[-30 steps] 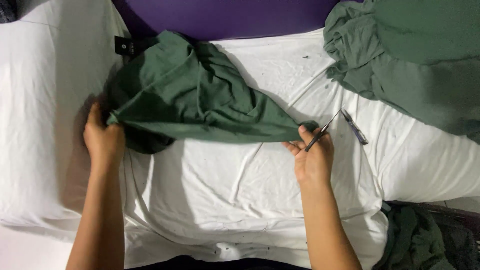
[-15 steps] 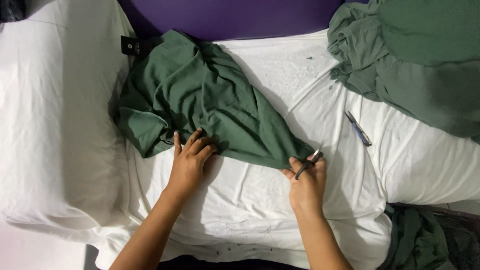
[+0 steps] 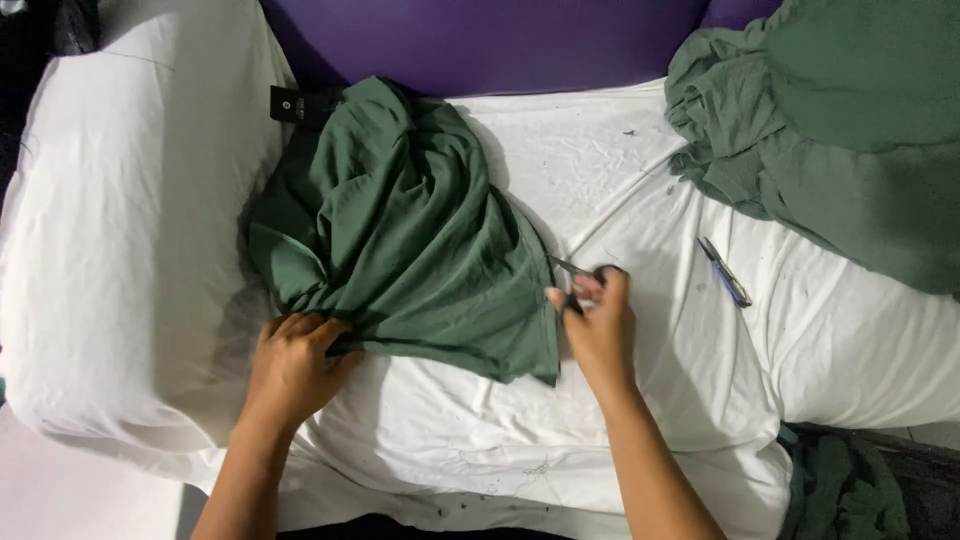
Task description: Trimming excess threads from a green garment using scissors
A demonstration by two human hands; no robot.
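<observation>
Green garment (image 3: 420, 240) under left hand (image 3: 295, 360); right hand (image 3: 600, 325) grips scissors (image 3: 580, 275).

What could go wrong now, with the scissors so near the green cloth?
The scissors in the right hand point at the edge of the bunched green cloth; hidden folds might get cut. The left hand presses only the far corner, so the cloth may slide. The white sheet beneath could get nicked.
</observation>
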